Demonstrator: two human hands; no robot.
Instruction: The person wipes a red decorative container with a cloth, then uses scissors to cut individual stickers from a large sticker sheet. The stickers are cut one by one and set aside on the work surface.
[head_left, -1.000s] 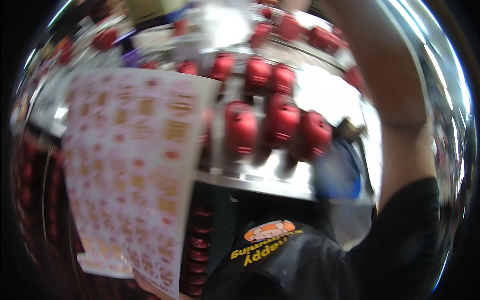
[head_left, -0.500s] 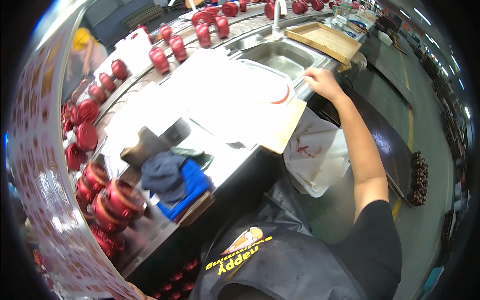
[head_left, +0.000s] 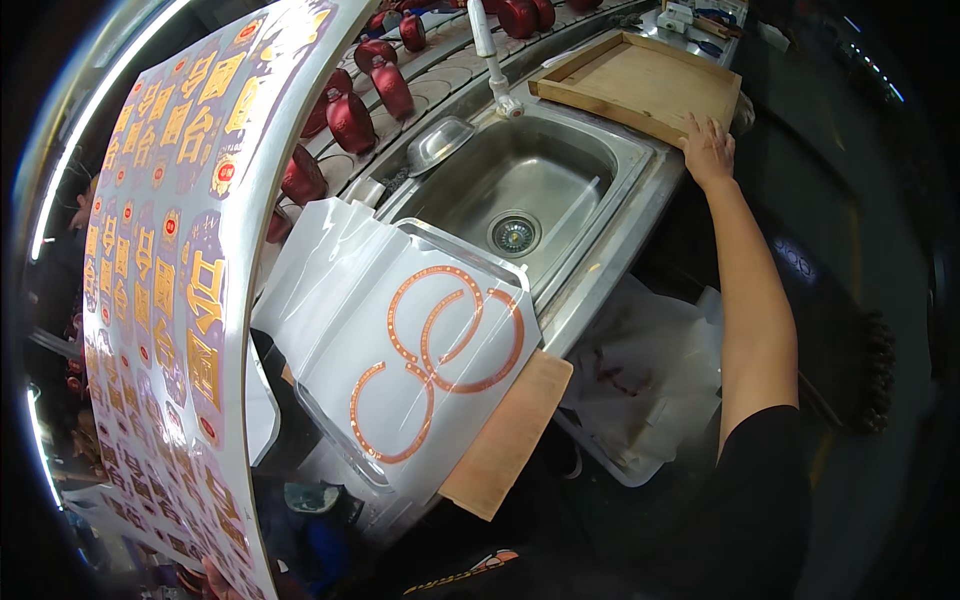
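My left hand (head_left: pixel 218 580), only partly visible at the bottom left, is closed on the lower edge of a large curved decal sheet (head_left: pixel 150 330) with gold, purple and red prints. The sheet stands up tall along my left side. My right hand (head_left: pixel 708 150) is stretched out to the near right edge of a shallow wooden tray (head_left: pixel 640 85), fingers apart and touching its rim. Between my arms, translucent film with copper-coloured ring decals (head_left: pixel 470 385) lies on a white-rimmed tray beside the steel sink.
The steel sink (head_left: pixel 570 185) has a white tap (head_left: pixel 490 60) behind it. Several red bottles (head_left: pixel 350 122) stand on the conveyor at the back. A tan board (head_left: pixel 510 435) juts from the counter's front edge. Below it sits a bin lined with film (head_left: pixel 650 390).
My right hand has moved forward to the wooden tray and its fingers have spread. The decal sheet has swung up and right, covering more of the left side. My view has shifted towards the sink.
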